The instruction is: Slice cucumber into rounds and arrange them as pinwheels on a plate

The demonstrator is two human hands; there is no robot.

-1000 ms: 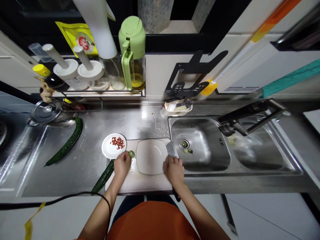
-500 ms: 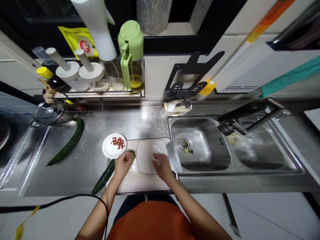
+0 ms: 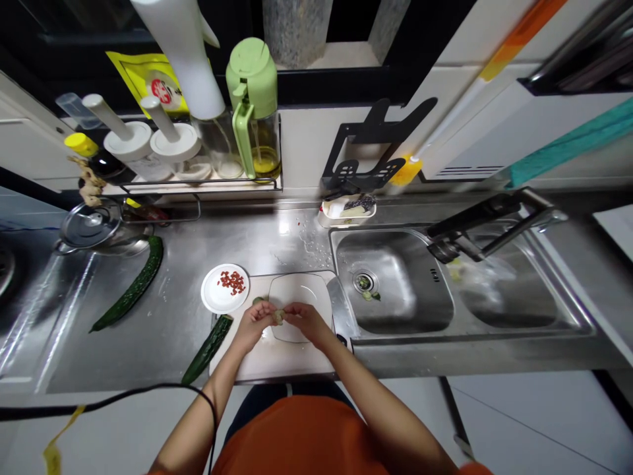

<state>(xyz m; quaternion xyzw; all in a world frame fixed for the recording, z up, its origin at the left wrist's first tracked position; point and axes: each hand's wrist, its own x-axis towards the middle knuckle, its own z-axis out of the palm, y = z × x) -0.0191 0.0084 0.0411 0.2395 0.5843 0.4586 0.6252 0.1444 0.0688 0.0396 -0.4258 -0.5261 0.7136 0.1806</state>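
Note:
My left hand (image 3: pixel 256 323) and my right hand (image 3: pixel 307 321) meet above the front left of a white squarish plate (image 3: pixel 309 290). Between their fingertips is a small, pale green cucumber slice (image 3: pixel 277 317), which both pinch; it may be more than one slice. The plate rests on a light cutting board (image 3: pixel 281 364). A small green cucumber piece (image 3: pixel 258 300) lies behind my left hand. Left of that hand is a cut cucumber (image 3: pixel 208 348), partly on the board. To the plate's right lies a knife (image 3: pixel 342 303), its handle partly hidden by my right forearm.
A round plate (image 3: pixel 210 298) of red goji berries (image 3: pixel 232 282) stands behind the board. Further left are a whole cucumber (image 3: pixel 132 290) and a lidded pot (image 3: pixel 91 224). The sink (image 3: pixel 395 310) with its faucet (image 3: pixel 475 231) is at right. A rack (image 3: pixel 208 188) holds bottles and jars.
My left hand has moved right and my right hand left, so they now meet over the plate's edge. The pale slice now shows between their fingertips.

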